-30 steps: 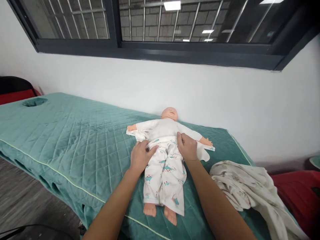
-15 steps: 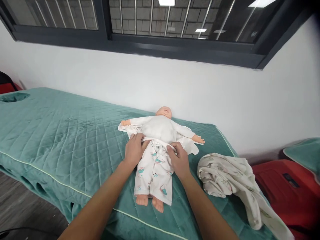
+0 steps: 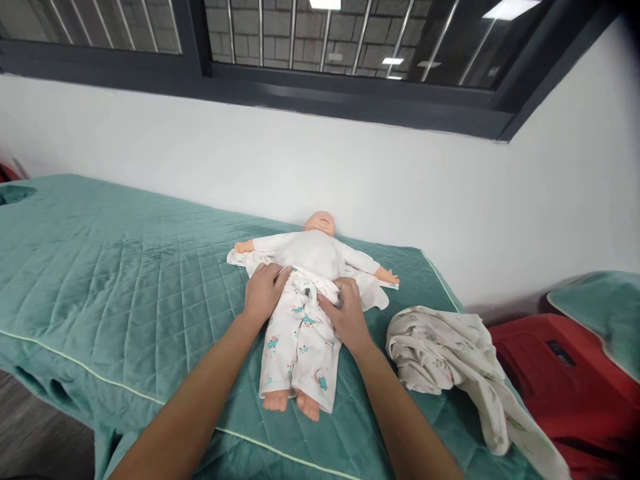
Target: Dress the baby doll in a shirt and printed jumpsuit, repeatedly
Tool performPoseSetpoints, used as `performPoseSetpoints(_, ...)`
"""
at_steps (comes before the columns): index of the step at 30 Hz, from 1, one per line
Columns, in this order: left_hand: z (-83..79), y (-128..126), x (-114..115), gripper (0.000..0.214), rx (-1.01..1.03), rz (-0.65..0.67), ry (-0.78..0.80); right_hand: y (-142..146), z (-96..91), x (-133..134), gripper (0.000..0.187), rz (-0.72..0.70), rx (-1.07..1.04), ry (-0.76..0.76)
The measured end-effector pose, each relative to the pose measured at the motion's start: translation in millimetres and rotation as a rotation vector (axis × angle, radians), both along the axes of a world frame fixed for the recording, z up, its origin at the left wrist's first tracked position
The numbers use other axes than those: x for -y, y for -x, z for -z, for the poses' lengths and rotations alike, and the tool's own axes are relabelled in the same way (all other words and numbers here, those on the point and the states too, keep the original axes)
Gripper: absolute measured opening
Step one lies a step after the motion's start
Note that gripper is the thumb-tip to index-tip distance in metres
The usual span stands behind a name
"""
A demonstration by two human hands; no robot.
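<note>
A baby doll [image 3: 320,223] lies on its back on a green quilted bed [image 3: 125,267], arms spread, in a white top and printed white trousers [image 3: 300,347]. My left hand [image 3: 263,291] lies at the doll's left hip with its fingers curled on the trousers' waistband. My right hand [image 3: 345,313] pinches the waistband cloth at the doll's other hip. The doll's bare feet stick out below the trouser legs.
A crumpled printed cloth [image 3: 450,360] lies on the bed right of the doll. A red seat [image 3: 565,373] stands at the right. A white wall and a dark-framed window [image 3: 320,87] run behind the bed. The bed's near edge [image 3: 150,400] drops to the floor.
Both hands have slid a little down and inward along the waistband, the right hand now bunching cloth over the doll's belly. The view has shifted to the right.
</note>
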State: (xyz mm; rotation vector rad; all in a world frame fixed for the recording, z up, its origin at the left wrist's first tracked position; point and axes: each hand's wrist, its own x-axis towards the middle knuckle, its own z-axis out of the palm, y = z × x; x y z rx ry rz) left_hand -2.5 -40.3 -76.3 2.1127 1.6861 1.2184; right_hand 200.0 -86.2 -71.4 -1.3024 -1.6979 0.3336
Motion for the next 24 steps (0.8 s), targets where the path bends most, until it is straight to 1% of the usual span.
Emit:
performPoseSetpoints(3, 4.9, 8, 27, 0.046, 0.059, 0.055, 0.08, -2, -0.1, -3, 0.015, -0.02, 0.024, -0.002)
performPoseSetpoints(5, 7.6, 15, 46, 0.046, 0.1, 0.097, 0.117, -2, 0.1, -6, 0.014, -0.033, 0.069, -0.033)
performPoseSetpoints(7, 8.6, 21, 61, 0.039, 0.13, 0.154, 0.161, -1, -0.2, -8, 0.016, -0.015, 0.139, -0.077)
performPoseSetpoints(9, 7.5, 25, 69, 0.03, 0.141, 0.212, 0.216, 2, -1.3, -7, 0.021, 0.029, 0.195, -0.104)
performPoseSetpoints(11, 5.3, 27, 72, 0.034, 0.14, 0.245, 0.259, 4, -2.6, 0, 0.027, 0.057, 0.225, -0.092)
performPoseSetpoints(13, 3.3, 26, 72, 0.036, 0.137, 0.248, 0.267, 5, -3.2, 12, 0.032, 0.062, 0.233, -0.045)
performPoseSetpoints(17, 3.1, 23, 71, 0.03, 0.102, 0.252, 0.216, 4, -1.8, 49, 0.038, 0.059, 0.221, 0.104)
performPoseSetpoints(19, 4.0, 22, 72, 0.027, 0.091, 0.26, 0.19, 6, -1.0, 67, 0.037, 0.041, 0.205, 0.176)
performPoseSetpoints(21, 4.1, 21, 74, 0.024, 0.129, 0.278, 0.18, 9, -1.6, 79, 0.033, 0.017, 0.172, 0.226)
performPoseSetpoints(24, 1.8, 17, 71, 0.023, 0.27, 0.31, 0.19, 14, -6.2, 79, 0.029, -0.027, 0.073, 0.276)
